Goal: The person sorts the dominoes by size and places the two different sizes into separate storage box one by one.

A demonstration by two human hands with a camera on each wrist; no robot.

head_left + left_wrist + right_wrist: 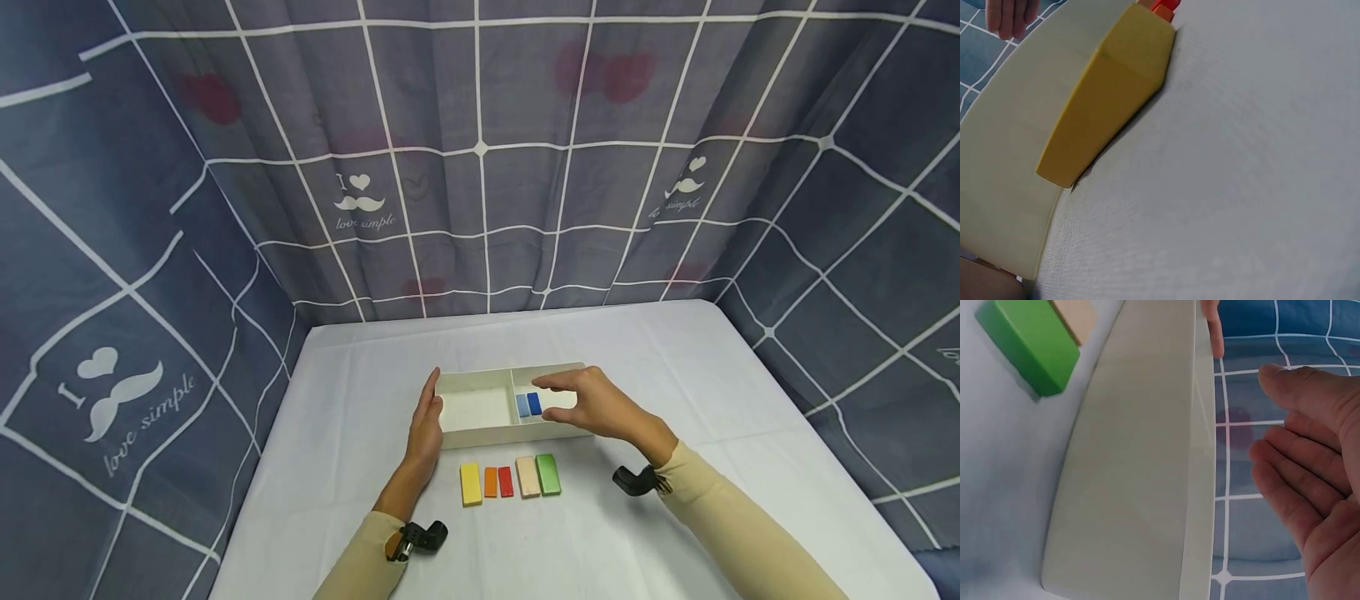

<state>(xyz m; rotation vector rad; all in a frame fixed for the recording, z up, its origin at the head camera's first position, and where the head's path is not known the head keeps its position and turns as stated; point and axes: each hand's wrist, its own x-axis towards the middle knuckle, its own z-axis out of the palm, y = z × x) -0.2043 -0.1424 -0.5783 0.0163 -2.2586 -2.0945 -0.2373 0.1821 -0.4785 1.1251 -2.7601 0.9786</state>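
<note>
While the left hand [425, 425] rests flat against the tray [480, 436], the right hand [592, 406] hovers open.

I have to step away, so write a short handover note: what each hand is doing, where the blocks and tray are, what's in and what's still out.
Left hand: open, flat against the tray's left end.
Right hand: open, holding nothing, above the tray's right compartment.
Done: light blue block and dark blue block stand in the right compartment; the left compartment holds nothing.
Left: five blocks in a row on the table in front of the tray: yellow, orange, red, beige, green.
</note>
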